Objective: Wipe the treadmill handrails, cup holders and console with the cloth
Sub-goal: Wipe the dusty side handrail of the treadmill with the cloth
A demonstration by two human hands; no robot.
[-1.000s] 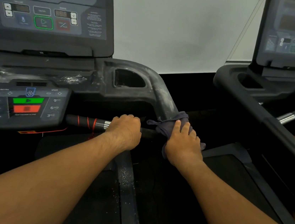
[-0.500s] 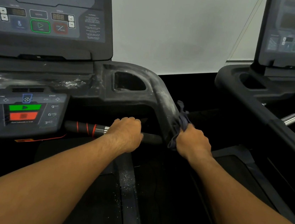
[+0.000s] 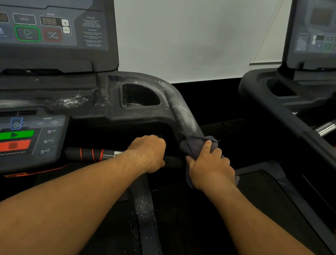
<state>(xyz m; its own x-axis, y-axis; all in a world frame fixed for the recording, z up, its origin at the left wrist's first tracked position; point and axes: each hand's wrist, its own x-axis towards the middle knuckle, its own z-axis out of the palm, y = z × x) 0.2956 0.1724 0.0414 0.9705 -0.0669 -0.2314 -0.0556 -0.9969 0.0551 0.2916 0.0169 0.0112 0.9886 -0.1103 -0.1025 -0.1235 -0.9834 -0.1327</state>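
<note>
A dusty black right handrail (image 3: 182,112) curves down from the treadmill's cup holder (image 3: 140,97). My right hand (image 3: 210,168) grips a dark grey cloth (image 3: 194,146) wrapped round the handrail's lower part. My left hand (image 3: 149,152) grips the black horizontal grip bar (image 3: 94,154), which has red rings and a metal band. The console (image 3: 47,13) with its green start button fills the upper left. A lower keypad panel (image 3: 15,136) shows a green and a red button.
White dust streaks lie on the shelf (image 3: 68,101) under the console and on the side rail (image 3: 145,211) below my arms. A second treadmill (image 3: 318,99) stands to the right across a dark gap. A pale wall (image 3: 196,29) is behind.
My right hand turned the cloth to the rail's side, then came back over the top of the handrail with the cloth wrapped round it. The left hand stayed on the grip bar.
</note>
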